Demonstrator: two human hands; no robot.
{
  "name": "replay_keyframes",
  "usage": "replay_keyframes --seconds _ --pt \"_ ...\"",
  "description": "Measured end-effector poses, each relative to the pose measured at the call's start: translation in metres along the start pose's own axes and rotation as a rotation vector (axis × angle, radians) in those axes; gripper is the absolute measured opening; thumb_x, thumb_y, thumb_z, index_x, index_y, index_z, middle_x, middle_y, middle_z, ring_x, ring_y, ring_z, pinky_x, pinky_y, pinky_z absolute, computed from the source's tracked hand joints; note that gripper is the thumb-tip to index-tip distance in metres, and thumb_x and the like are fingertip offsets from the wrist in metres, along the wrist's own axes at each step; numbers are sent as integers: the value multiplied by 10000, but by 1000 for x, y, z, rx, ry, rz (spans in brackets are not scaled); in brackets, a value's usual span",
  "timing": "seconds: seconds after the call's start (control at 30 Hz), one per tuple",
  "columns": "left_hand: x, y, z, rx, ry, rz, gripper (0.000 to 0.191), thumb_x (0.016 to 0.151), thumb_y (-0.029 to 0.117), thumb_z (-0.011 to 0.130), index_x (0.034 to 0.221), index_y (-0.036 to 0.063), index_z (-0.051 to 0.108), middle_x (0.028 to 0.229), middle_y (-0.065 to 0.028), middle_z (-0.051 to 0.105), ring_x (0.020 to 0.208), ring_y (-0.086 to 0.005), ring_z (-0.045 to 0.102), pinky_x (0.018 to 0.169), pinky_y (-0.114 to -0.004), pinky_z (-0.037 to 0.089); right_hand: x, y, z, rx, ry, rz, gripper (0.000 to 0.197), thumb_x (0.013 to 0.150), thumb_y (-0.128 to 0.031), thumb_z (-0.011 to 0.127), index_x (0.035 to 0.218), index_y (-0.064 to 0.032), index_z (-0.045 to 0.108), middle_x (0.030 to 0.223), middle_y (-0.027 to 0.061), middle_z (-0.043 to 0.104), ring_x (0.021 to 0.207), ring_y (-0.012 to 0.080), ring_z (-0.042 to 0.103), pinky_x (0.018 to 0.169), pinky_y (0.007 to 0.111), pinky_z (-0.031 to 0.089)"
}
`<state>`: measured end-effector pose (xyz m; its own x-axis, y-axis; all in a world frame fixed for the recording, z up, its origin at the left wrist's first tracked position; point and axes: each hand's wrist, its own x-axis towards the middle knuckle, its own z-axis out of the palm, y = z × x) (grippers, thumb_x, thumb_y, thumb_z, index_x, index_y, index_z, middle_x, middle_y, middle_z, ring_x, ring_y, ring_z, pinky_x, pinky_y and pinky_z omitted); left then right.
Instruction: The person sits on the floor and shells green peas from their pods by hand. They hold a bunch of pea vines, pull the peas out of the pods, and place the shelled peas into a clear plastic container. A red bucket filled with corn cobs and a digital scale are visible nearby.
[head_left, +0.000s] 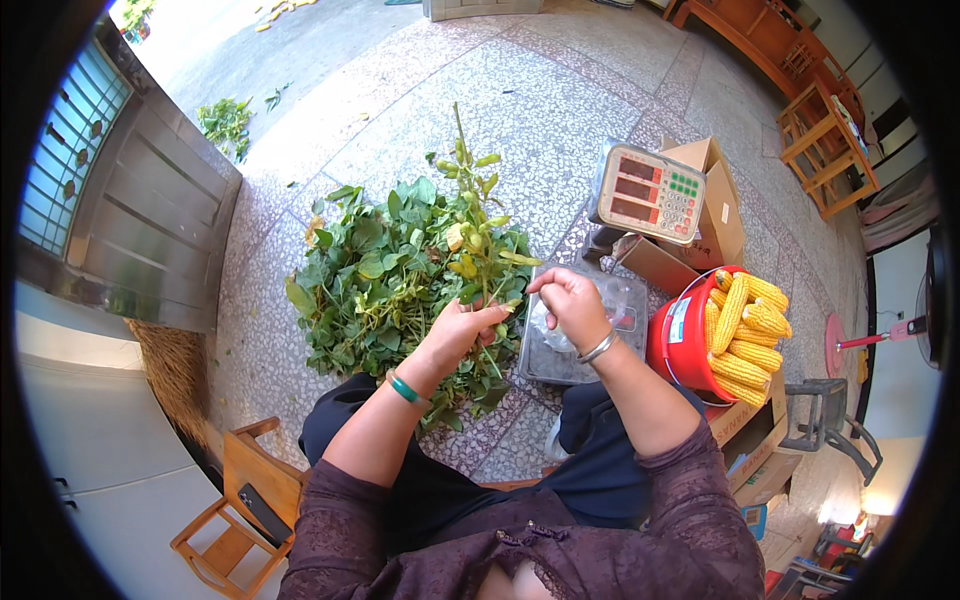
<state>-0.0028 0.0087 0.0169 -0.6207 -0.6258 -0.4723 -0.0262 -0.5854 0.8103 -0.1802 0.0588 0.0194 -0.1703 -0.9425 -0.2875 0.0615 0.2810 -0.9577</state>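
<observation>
My left hand (466, 328) is closed around the stem of a bean plant (480, 225), which stands up from my grip with green and yellowish pods and few leaves. Close to its right, my right hand (571, 304) has bent fingers near the plant's lower pods; whether a pod is between them I cannot tell. Under and left of the plant lies a large pile of leafy green bean plants (367, 277). A clear plastic bag (616, 296) rests on the platform of a digital scale (536, 364), partly hidden by my right hand.
The scale's display head (652, 193) stands beside open cardboard boxes (724, 214). A red bucket (675, 345) full of corn cobs (754, 352) is at the right. A wooden chair (259, 480) holding a phone (262, 514) stands at the lower left. Loose leaves (225, 124) lie at the upper left.
</observation>
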Motion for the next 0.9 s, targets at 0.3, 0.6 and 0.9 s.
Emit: replay_keyframes --seconds 0.3,0.6,0.9 --pt "0 -1 -5 -58 -130 -101 97 805 143 545 808 48 559 635 34 474 534 -56 393 488 -202 327 -3 1 10 -18 -322 227 398 887 -388 394 743 -35 508 579 -14 414 426 62 393 376 206 387" --pt "-9 3 -5 134 -200 -43 120 835 184 532 835 70 570 672 60 483 554 -36 387 492 -184 309 -5 8 4 753 -532 833 304 876 -292 422 615 -154 345 510 -80 245 393 25 193 308 156 163" --pt "-3 -4 -10 -73 -264 -80 135 845 151 496 766 48 534 610 25 463 482 -48 341 442 -204 264 -20 -14 14 193 -383 388 296 892 -315 411 690 -102 443 529 -63 302 421 37 240 365 187 249"
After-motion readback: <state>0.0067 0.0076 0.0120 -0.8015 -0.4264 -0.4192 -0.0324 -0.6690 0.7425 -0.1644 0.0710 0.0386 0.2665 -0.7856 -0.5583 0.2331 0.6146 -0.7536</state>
